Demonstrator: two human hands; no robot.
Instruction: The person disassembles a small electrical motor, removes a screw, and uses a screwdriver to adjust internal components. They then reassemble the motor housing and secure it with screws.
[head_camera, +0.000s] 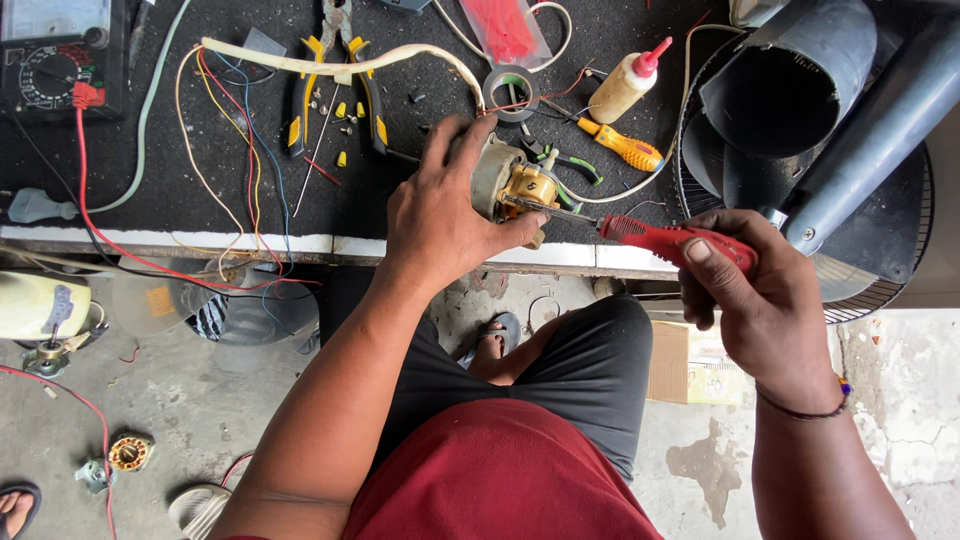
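While my left hand (435, 215) clamps the small motor (510, 185) at the bench edge (300, 243), my right hand (760, 300), at three o'clock, grips the red screwdriver (665, 238); I'd keep its tip square and press steadily.

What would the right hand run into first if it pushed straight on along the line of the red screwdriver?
The right hand points the red-handled screwdriver leftward; its tip already sits at the small motor in the left hand, so the motor comes first, it seems.
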